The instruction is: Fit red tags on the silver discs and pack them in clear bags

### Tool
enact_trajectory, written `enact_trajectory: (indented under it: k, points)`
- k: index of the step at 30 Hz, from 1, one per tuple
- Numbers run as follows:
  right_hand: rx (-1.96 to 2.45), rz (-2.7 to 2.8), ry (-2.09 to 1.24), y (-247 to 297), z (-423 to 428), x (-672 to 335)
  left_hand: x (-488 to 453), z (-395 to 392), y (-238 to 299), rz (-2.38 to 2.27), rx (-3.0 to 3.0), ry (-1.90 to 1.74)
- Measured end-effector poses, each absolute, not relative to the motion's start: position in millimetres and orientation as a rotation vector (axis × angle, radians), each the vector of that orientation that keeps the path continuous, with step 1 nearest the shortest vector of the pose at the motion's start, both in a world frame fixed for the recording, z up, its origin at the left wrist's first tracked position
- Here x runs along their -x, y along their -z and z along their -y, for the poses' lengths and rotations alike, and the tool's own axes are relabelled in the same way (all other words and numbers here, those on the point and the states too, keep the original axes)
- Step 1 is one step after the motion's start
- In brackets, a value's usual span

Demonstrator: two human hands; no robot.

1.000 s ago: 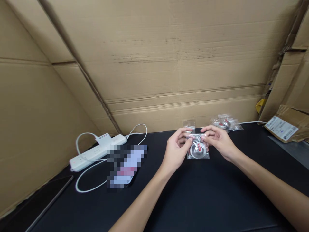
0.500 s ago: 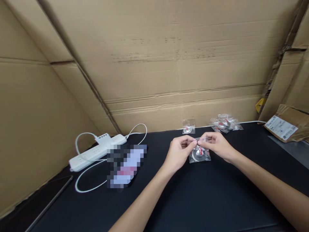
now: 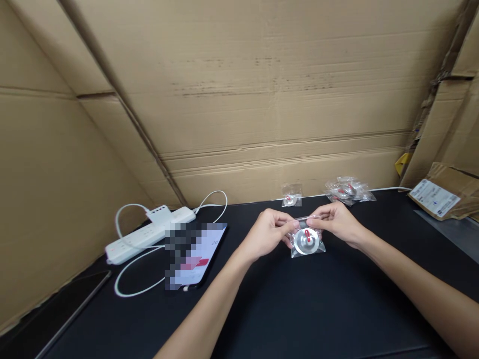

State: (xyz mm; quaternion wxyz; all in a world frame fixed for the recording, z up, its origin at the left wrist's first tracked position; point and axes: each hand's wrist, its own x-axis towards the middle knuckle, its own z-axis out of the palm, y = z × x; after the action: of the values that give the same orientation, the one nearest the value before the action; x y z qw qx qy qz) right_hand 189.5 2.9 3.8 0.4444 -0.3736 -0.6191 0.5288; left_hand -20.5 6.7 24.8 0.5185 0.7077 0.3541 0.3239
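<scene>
Both hands grip a clear plastic bag near its upper edge, above the dark tabletop. Inside it lies a round silver metal disc with a small red piece at its centre. My left hand pinches the bag's upper left, thumb in front and fingers behind. The upper right is pinched by my right hand in the same way. A similar small bag with a red-marked metal part lies beyond the hands. Farther right rests a pile of such bagged parts.
To the left, a white power strip with a plugged-in charger and looping white cables lies beside a phone, partly pixelated. Cardboard walls enclose the black table. A labelled cardboard package sits at right.
My hands have moved slightly apart along the bag's top, my left hand going left. The bag now hangs a little lower and its disc faces me more fully.
</scene>
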Motion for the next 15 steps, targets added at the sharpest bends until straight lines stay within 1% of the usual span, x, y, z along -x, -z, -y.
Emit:
enact_trajectory:
  k: [9,15]
  points:
    - [0.880,1.566,-1.323,-6.5,-4.9,-195.2,28.2,-6.8,-33.2,-0.838,-1.723,-0.731]
    - [0.869,1.581,-1.336,-8.2,-3.2,-194.9,30.4,-9.5,-31.9,-0.869,-1.752,-0.769]
